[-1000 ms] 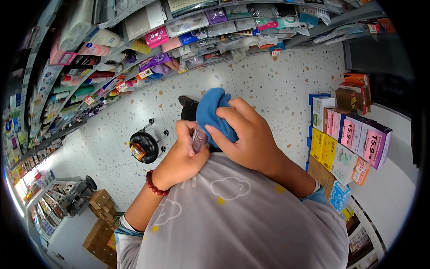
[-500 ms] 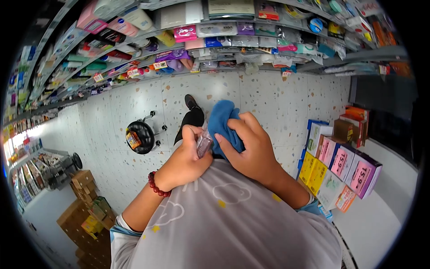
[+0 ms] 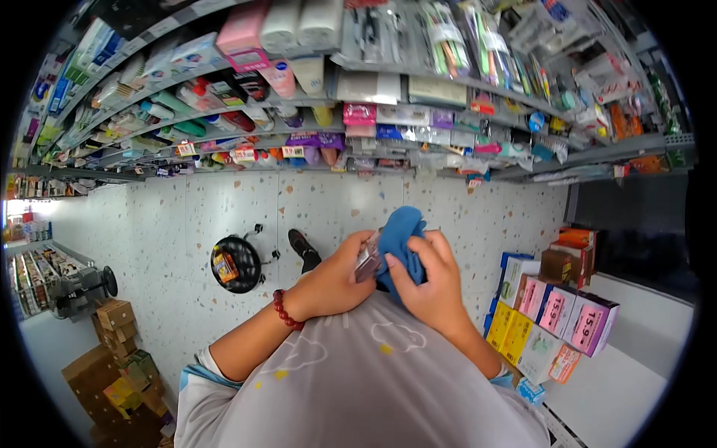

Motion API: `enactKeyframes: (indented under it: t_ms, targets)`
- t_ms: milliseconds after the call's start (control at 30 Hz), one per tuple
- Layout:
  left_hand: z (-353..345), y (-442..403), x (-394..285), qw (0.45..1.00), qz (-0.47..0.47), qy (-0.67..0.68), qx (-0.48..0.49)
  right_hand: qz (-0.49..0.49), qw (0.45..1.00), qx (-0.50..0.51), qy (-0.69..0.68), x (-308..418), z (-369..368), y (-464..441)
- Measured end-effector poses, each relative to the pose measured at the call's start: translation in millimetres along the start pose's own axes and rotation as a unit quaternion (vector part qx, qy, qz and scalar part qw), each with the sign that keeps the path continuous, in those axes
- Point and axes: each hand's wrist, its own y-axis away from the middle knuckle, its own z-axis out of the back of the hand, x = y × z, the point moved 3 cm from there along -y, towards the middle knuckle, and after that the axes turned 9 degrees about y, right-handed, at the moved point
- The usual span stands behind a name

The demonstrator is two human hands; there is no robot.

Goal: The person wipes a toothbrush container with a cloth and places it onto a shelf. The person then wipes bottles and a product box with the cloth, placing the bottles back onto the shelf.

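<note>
Cloth (image 3: 401, 233), blue and bunched into soft folds, sits close to the middle of the view, toward four o'clock, with twelve at the top edge. The right hand (image 3: 433, 282) is clamped on it, thumb across the near face and fingers pressed into the folds. Toward six o'clock from that same middle, the left hand (image 3: 337, 280) is clamped on a small clear-wrapped packet (image 3: 366, 264), gripped between thumb and fingers; its contents look brownish, but what they are cannot be told. The packet lies right beside the cloth, at its eight o'clock side, and both are held in front of a grey shirt (image 3: 381, 396) printed with white cloud outlines. A bracelet of dark red beads (image 3: 279, 306) circles the left wrist.

Just short of nine o'clock, a dark shoe (image 3: 301, 240) rests on the speckled floor (image 3: 160, 239). Farther out in that direction stands a round black stool (image 3: 250, 267) carrying an orange-and-yellow package (image 3: 223, 266). Cardboard boxes (image 3: 115, 315) are stacked near eight o'clock. Shop shelves (image 3: 597, 155) sweep from ten round to two, densely stocked; a pink carton (image 3: 243, 33) and a purple packet (image 3: 317, 140) show toward eleven. At four o'clock, yellow boxes (image 3: 515, 337) stand beside a purple-edged box (image 3: 591, 326) with a pink price label.
</note>
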Motion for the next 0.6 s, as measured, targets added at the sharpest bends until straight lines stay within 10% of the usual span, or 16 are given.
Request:
enactKeyframes:
  t_ms: [600]
  targets:
    - [114,45,-5,0.983,-0.101,0.154,-0.021,0.145,0.989,0.015,0.017,101,-80,-56]
